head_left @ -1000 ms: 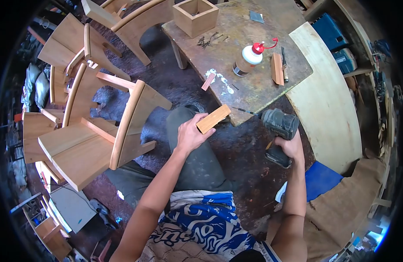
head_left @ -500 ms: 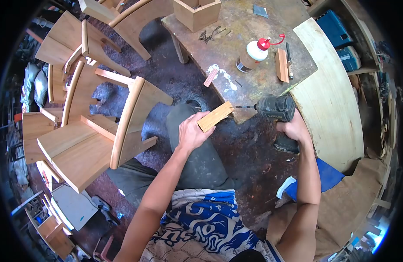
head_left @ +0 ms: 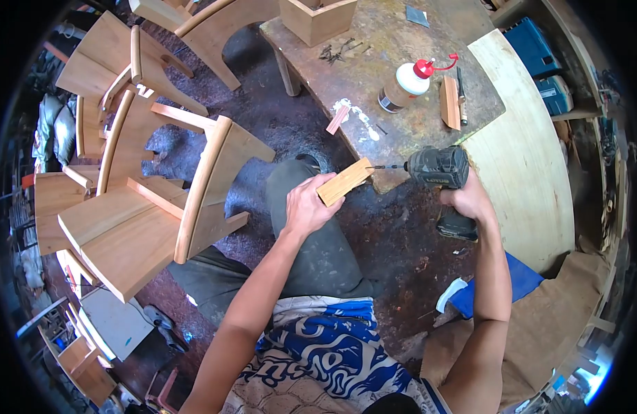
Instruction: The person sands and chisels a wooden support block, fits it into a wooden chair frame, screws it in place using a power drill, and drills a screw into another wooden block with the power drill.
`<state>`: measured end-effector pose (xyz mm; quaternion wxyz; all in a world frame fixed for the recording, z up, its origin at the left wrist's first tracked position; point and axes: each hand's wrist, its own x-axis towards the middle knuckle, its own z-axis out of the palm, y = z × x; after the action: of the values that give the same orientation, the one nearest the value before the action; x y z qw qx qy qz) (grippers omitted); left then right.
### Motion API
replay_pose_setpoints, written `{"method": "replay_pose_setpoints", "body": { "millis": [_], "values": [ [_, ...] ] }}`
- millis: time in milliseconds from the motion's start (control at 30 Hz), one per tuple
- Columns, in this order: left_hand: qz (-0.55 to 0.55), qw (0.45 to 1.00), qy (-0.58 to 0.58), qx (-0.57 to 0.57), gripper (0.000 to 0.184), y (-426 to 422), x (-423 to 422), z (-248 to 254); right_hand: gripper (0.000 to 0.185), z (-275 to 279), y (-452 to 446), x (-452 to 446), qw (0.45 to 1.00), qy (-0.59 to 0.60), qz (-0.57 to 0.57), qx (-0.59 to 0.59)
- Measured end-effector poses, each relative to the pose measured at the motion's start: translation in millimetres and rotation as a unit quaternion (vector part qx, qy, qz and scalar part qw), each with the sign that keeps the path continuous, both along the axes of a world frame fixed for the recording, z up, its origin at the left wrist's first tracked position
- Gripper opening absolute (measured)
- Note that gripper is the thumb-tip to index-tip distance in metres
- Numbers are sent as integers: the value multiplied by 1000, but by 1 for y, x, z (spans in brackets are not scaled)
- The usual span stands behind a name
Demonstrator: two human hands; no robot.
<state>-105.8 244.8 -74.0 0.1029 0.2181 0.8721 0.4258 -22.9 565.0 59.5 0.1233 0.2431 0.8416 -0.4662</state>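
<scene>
My left hand (head_left: 309,205) is closed around a small wooden block (head_left: 344,182), held tilted above my knee. A cordless drill (head_left: 437,168) is in my right hand (head_left: 470,200), its grip wrapped by my fingers. The drill bit (head_left: 386,167) points left, and its tip meets the block's upper right end or lies just in front of it; how deep it sits I cannot tell. Behind them on the worktable (head_left: 318,76) stands a glue bottle (head_left: 404,87) with a red cap. White glue smears and a small wood strip (head_left: 338,119) lie near the table's edge.
Wooden chair frames (head_left: 142,214) crowd the left side. On the table are a wooden box (head_left: 317,22), several dark screws (head_left: 342,50) and a reddish wood piece (head_left: 450,103). A curved pale panel (head_left: 525,165) stands at the right, near blue tool cases (head_left: 532,47).
Both hands, the block and the drill appear slightly further right in view, as does the table. The drill bit stays at the block's end, and both grips are unchanged.
</scene>
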Motion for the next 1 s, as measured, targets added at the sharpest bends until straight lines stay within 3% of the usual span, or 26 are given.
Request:
{"method": "replay_pose_setpoints", "body": {
  "millis": [200,400,500,633,833,1000],
  "values": [
    [0,1000,-7,15,48,1,0,0,47,19,-4,-21,997,-6,60,52],
    [1,1000,-20,20,48,1,-2,4,54,18,3,-47,972,-62,190,126],
    [-1,999,-14,43,48,0,-3,0,50,30,-5,-57,962,-74,216,151],
    [-7,999,-4,50,47,1,-5,-4,50,31,-4,-63,960,-97,219,144],
    [-21,998,11,60,48,1,-8,-8,44,33,-11,-57,950,-34,254,180],
    [-23,994,48,93,47,2,-8,-14,31,45,-31,-57,939,-121,226,230]
  ]
}}
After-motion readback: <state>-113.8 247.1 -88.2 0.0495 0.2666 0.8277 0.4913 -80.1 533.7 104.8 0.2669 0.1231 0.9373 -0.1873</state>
